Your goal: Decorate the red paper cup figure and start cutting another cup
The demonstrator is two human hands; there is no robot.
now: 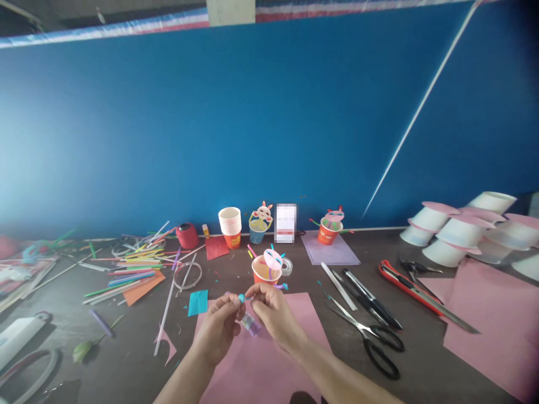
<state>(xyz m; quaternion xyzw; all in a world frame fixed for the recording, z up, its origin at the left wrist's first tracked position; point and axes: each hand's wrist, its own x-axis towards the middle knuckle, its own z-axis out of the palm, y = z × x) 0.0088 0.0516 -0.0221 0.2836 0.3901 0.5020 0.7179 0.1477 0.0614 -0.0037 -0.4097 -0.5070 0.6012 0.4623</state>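
My left hand (219, 328) and my right hand (272, 314) meet over a pink paper sheet (269, 365) on the dark table. Between their fingertips sits a small teal scrap (241, 298). A small purple glue stick (251, 324) shows just under the hands; which hand holds it I cannot tell. Right behind the hands stands an orange paper cup (265, 270) topped with a pink paper ring.
Black scissors (370, 336), a ruler and pens lie to the right, with a red utility knife (404, 283). Coloured straws (130, 269) are scattered at left. A cup stack (230, 224), decorated cups, white upturned bowls (458, 235) and a blue wall stand behind.
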